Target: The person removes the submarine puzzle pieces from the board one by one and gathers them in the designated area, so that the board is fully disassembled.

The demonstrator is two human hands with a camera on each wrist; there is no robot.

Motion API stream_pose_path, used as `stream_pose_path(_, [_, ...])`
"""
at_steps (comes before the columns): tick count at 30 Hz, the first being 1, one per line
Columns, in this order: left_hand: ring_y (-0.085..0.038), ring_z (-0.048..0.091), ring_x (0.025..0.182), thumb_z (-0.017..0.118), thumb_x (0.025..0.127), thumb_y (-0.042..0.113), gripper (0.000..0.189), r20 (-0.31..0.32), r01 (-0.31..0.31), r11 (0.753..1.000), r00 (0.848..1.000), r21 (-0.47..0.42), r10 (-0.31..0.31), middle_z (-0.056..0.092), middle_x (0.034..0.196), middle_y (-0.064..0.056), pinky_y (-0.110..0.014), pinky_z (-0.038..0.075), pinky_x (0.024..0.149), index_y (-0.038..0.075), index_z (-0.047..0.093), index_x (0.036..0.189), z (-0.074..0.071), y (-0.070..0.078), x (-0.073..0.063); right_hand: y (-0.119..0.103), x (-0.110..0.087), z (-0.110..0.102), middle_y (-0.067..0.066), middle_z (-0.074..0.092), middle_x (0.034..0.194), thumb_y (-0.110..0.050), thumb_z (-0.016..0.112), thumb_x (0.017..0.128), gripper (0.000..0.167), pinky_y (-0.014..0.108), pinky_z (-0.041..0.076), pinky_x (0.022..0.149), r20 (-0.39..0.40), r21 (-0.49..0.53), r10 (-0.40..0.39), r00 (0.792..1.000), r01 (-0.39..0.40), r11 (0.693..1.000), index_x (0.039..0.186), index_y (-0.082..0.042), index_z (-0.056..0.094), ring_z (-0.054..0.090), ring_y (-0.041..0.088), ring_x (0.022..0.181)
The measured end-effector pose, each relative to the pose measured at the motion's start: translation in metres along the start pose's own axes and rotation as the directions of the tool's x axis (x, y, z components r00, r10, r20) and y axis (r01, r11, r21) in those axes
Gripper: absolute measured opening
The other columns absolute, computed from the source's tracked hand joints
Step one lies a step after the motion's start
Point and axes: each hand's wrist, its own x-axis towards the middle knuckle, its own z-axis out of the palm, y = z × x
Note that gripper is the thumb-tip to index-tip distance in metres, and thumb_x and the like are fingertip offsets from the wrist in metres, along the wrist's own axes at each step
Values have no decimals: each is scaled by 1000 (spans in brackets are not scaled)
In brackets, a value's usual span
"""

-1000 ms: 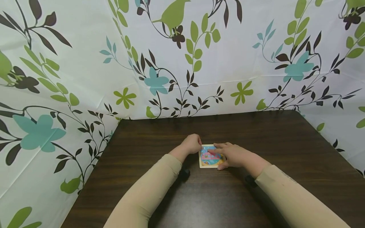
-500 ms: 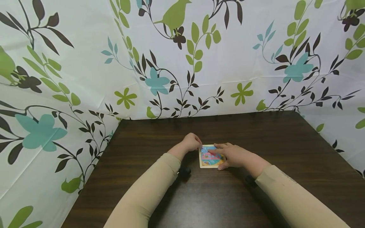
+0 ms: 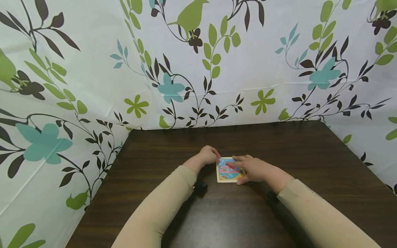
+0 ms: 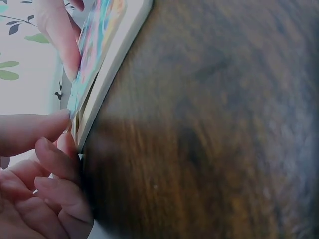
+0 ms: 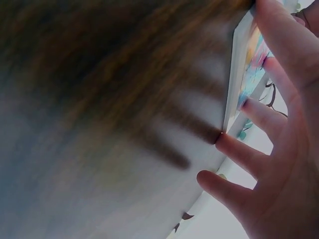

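Observation:
A small square picture puzzle (image 3: 228,176), pink and blue in a pale wooden frame, lies flat on the table. My left hand (image 3: 207,155) is at its far left corner. In the left wrist view, the thumb and a finger pinch a corner piece (image 4: 76,101), and a thin gap shows between the picture layer and the frame (image 4: 112,64). The right hand (image 3: 257,168) lies spread over the puzzle's right side, fingertips on the picture and thumb by the near right corner. In the right wrist view, its little finger (image 5: 224,189) stands away from the frame.
The dark wooden table (image 3: 167,151) extends round the puzzle on all sides. A white cloth (image 3: 235,103) printed with leaves and birds hangs along its back and sides. A black wrist device (image 3: 201,188) sits under the left forearm.
My left hand has shifted very slightly, its fingertips now a little further over the puzzle's corner. The right hand and the puzzle have stayed in place.

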Motion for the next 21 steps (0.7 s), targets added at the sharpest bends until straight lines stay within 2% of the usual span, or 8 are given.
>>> stream_pose_path(9, [-16, 56, 72, 78, 79, 2, 8, -12, 69, 993, 997, -100, -70, 64, 80, -3, -27, 45, 64, 1, 74, 86, 1, -5, 5, 2, 0, 1, 15, 34, 155, -53, 78, 78, 85, 64, 36, 99, -6, 14, -6, 1000, 6, 1000, 150, -24, 45, 36, 44, 133])
stream_pose_path(15, [-14, 56, 65, 78, 79, 3, 8, 2, 112, 985, 994, -133, -113, 63, 72, -1, -27, 37, 55, 3, 75, 86, 2, -8, 8, 4, 0, 2, 15, 35, 155, -54, 78, 77, 85, 62, 36, 99, -11, 17, -1, 1000, 1, 1000, 150, -24, 45, 36, 43, 133])
stream_pose_path(19, [-12, 57, 59, 79, 79, 5, 7, -11, 121, 986, 992, -113, -123, 63, 66, -1, -26, 35, 51, 4, 75, 85, 2, -6, 7, 4, 0, 2, 15, 34, 155, -54, 77, 77, 85, 63, 36, 99, -7, 26, 3, 1000, -2, 1000, 150, -25, 45, 36, 43, 133])
stream_pose_path(21, [-12, 56, 58, 81, 79, 8, 8, -26, 102, 992, 994, -71, -104, 62, 65, -1, -26, 36, 52, 5, 75, 84, 3, -4, 6, 3, 0, 2, 14, 35, 155, -53, 78, 77, 85, 62, 37, 99, -8, 34, 2, 1000, -2, 999, 150, -25, 45, 36, 43, 133])
